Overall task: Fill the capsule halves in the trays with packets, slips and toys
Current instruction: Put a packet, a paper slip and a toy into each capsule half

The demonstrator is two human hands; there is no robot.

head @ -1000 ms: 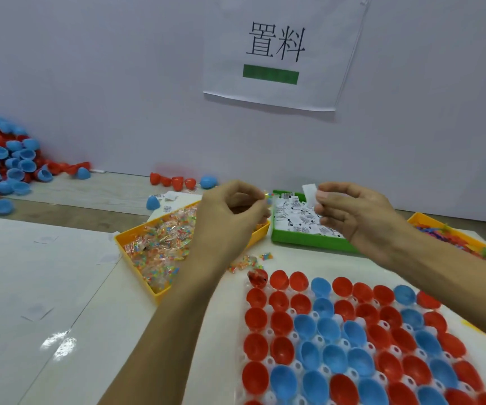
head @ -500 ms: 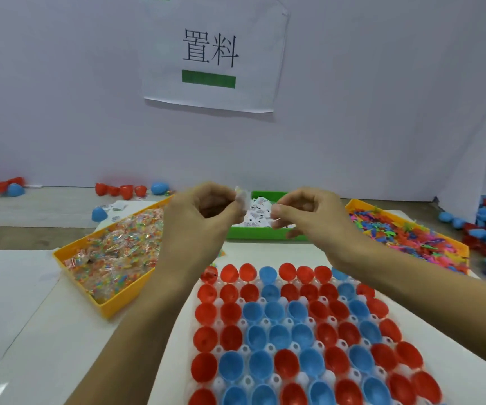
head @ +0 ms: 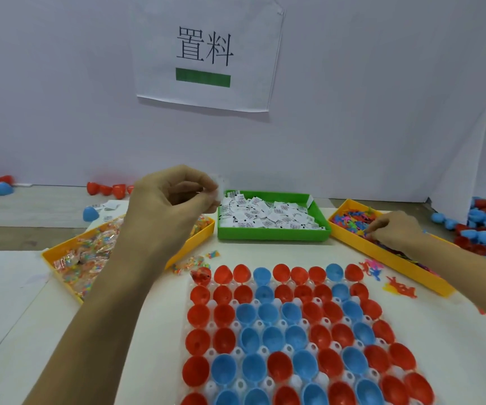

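1 capsule half (head: pixel 201 275), below the left hand (head: pixel 168 213), seems filled; the other capsule halves (head: pixel 294 340) look empty. Left fingers (head: pixel 206 190) pinch a white slip (head: pixel 220 185); the right hand (head: pixel 393 232) curls into the toy tray (head: pixel 388 258), grip unclear. Worktop (head: pixel 154 331) beside both wrists lies open.

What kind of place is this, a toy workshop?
Probably a hand-packing station for toy capsules: a white tray of red and blue plastic capsule halves, a green bin of printed paper slips and a posted wall sign.
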